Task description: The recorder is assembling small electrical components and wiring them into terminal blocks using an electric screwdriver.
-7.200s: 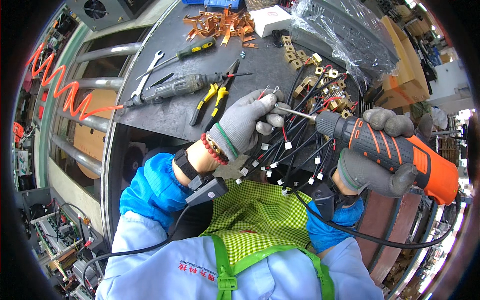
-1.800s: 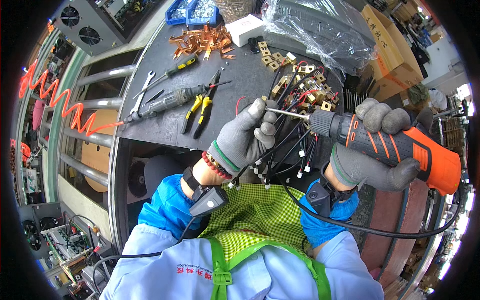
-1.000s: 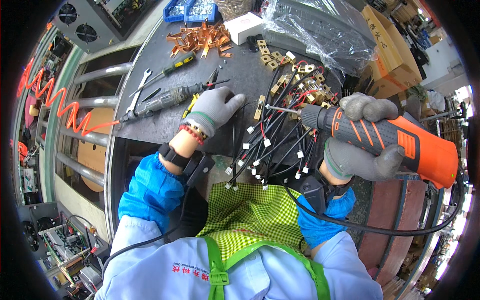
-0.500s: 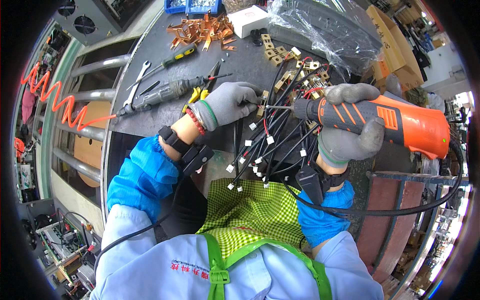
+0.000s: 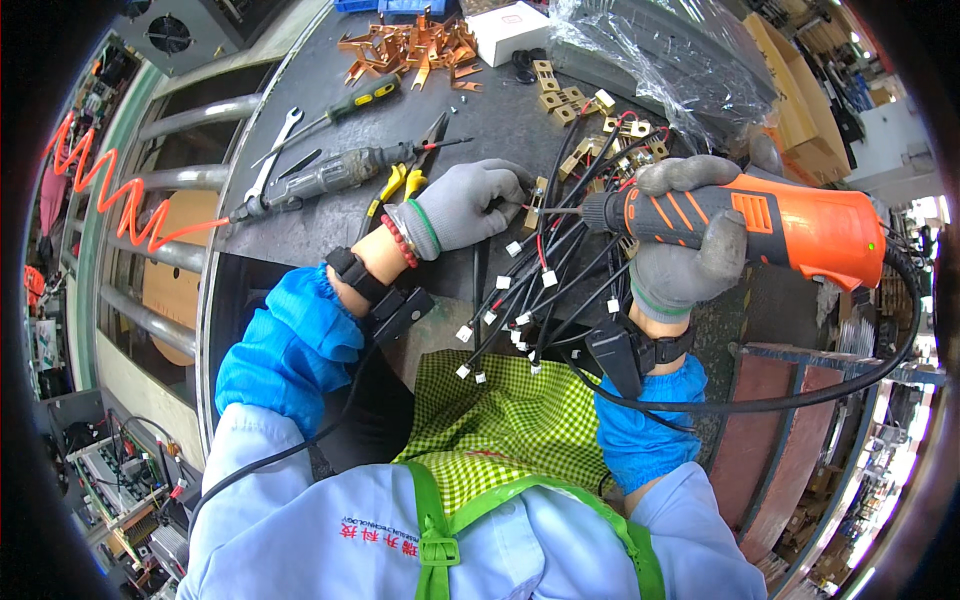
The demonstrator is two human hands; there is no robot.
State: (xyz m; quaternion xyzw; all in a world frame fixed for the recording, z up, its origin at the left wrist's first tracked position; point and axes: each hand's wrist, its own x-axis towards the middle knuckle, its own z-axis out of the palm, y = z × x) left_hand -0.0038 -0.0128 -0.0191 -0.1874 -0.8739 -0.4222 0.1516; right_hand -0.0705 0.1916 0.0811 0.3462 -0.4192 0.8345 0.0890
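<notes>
My gloved right hand (image 5: pixel 690 245) grips an orange and black electric screwdriver (image 5: pixel 780 235), its shaft pointing left. The screwdriver's thin bit (image 5: pixel 562 211) reaches a small brass block (image 5: pixel 536 203). At that block's left side, my gloved left hand (image 5: pixel 465 207) has thumb and fingers pinched together. The fingers partly hide the contact with the block and a thin red wire end there. Below and right of the block lies a bundle of black cables (image 5: pixel 565 255) with white connectors (image 5: pixel 549 278) on their ends.
More brass blocks (image 5: pixel 560 98) lie beyond the cables. Copper brackets (image 5: pixel 425 45) are heaped at the back, beside a white box (image 5: pixel 508 32). On the left lie a grey power driver (image 5: pixel 335 172), a screwdriver (image 5: pixel 360 98), a wrench (image 5: pixel 275 150) and yellow-handled pliers (image 5: pixel 393 184). Plastic-wrapped grey parts (image 5: pixel 670 65) stand behind.
The electric screwdriver and my right hand have shifted slightly left. My left hand and the brass block have moved a little right in the picture, and the bit still meets the block.
</notes>
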